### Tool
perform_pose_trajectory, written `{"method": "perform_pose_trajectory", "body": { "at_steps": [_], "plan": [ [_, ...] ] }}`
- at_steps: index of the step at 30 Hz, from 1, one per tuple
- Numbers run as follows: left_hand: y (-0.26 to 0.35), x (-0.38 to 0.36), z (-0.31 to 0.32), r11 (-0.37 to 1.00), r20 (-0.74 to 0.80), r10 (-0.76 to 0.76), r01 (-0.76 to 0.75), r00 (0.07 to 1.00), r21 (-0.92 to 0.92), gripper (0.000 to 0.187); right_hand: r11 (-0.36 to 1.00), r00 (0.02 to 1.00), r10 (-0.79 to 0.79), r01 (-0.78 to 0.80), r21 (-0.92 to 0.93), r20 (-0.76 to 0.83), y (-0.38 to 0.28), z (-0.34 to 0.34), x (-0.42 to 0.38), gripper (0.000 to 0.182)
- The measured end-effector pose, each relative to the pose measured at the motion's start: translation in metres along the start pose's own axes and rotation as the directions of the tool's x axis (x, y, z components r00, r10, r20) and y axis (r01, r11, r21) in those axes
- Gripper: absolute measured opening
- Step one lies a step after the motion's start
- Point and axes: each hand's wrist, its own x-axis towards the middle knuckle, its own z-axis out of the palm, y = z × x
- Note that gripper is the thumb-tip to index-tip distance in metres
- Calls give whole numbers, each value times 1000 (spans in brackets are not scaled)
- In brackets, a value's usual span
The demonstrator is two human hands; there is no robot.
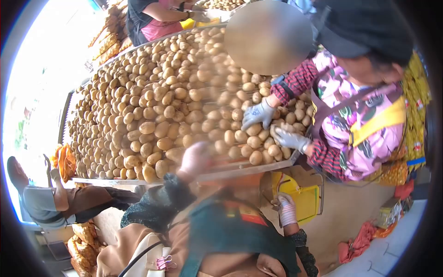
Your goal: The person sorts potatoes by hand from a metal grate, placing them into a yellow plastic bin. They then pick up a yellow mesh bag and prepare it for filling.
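Note:
My left hand (196, 159), in a pale glove, is smeared by motion over the near edge of a table heaped with potatoes (157, 106); its fingers cannot be made out. Low on the right, my right hand (285, 210) wears a white striped glove and is closed, its fingers curled beside a yellow container (302, 198). What those fingers hold, if anything, is hidden. The container hangs or stands below the table edge.
Across the right corner, a co-worker's two grey-gloved hands (272, 127) touch potatoes. Another person (157, 21) works at the far side, and one more (69, 203) is at the left. A metal rim (221, 174) borders the table. Filled net sacks (85, 242) lie lower left.

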Motion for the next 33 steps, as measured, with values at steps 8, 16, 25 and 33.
{"method": "perform_pose_trajectory", "body": {
  "at_steps": [8, 16, 25, 33],
  "plan": [
    [-41, 105, -60, 846, 3, 154, -133, 988, 516, 38, 585, 846, -271, 523, -620, 459, -54, 148, 67, 25],
    [-72, 160, -37, 731, 214, -118, -61, 970, 679, 43, -91, 471, -313, 850, -519, 825, -79, 317, 129, 30],
    [-69, 178, -65, 802, 398, -59, -195, 915, 565, 33, -740, 674, 266, 601, -303, 689, -52, 389, 186, 36],
    [-80, 141, -116, 399, 349, -142, 377, 926, -836, 55, 975, 968, 157, -183, 125, 194, -68, 285, 213, 37]
  ]
}}
